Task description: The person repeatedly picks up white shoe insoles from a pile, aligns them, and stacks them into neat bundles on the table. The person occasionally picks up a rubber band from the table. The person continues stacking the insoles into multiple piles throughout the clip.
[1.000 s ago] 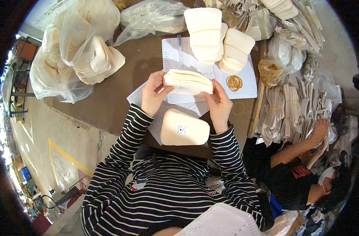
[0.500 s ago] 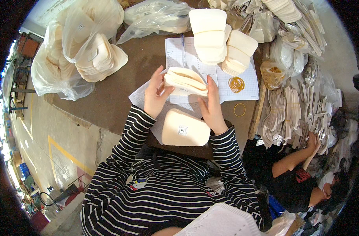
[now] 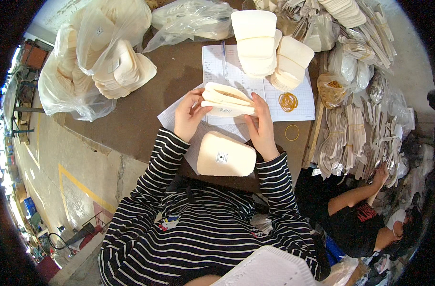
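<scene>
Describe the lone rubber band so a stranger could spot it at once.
On the brown table, find the open notebook, its right page bearing a bunch of yellow bands. Just below that page in the picture, right of the person's right hand, lies the lone band. It is a single thin ring directly on the tabletop, whereas its neighbours are bunched on paper.

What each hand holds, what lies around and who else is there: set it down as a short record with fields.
Left hand: grips the left end of a fanned stack of cream pieces
Right hand: grips the right end of the same stack
Nearest the body: labelled cream piece; single or stacked, unclear
Beyond the hands: open notebook with rubber bands on it
Far left: clear plastic bag of cream pieces
Right: co-worker beside paper bundles
</scene>
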Demonstrator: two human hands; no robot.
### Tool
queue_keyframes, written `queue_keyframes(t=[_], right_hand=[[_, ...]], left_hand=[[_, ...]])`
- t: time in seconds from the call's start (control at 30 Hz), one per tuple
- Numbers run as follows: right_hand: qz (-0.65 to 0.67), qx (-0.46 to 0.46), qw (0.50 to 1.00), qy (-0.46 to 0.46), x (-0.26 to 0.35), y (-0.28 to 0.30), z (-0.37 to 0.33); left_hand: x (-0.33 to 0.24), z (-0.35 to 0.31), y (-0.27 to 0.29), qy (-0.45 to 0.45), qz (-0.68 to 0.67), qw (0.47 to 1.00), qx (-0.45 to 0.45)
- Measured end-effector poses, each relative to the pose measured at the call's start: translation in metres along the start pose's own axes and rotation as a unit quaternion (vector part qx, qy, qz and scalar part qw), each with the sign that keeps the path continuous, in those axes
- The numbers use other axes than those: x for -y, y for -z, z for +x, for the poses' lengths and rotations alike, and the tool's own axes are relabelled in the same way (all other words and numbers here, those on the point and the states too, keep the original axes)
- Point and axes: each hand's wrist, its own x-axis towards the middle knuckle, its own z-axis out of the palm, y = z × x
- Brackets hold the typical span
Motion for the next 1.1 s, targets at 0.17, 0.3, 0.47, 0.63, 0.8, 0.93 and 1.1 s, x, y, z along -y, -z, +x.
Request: queue_keyframes(t=[0.17,0.3,0.47,0.63,0.8,0.93,1.1], right_hand=[[0.005,0.007,0.999,-0.053,-0.003,0.001,-0.002],[0.078,-0.009,0.992,-0.095,-0.005,0.000,-0.006],[-0.027,-0.005,1.000,-0.010,0.001,0.005,-0.001],[-0.031,-0.002,0.999,-0.041,0.007,0.006,0.000],[-0.146,-0.025,0.987,0.059,0.009,0.012,-0.001],[-0.153,-0.030,0.982,0.104,0.000,0.018,-0.005],[-0.111,-0.064,0.990,0.063,0.015,0.016,0.002]], left_hand=[[0.004,0.002,0.007,-0.008,-0.029,0.999,0.010],[0.007,0.001,0.005,-0.012,-0.074,0.997,-0.003],[-0.007,0.003,0.001,-0.029,0.058,0.996,0.062],[-0.008,0.005,0.002,-0.084,0.148,0.980,0.104],[-0.016,0.004,0.000,-0.017,0.090,0.990,0.106],[-0.021,0.005,-0.003,-0.020,0.083,0.989,0.121],[-0.015,0.005,-0.002,-0.039,0.070,0.988,0.128]])
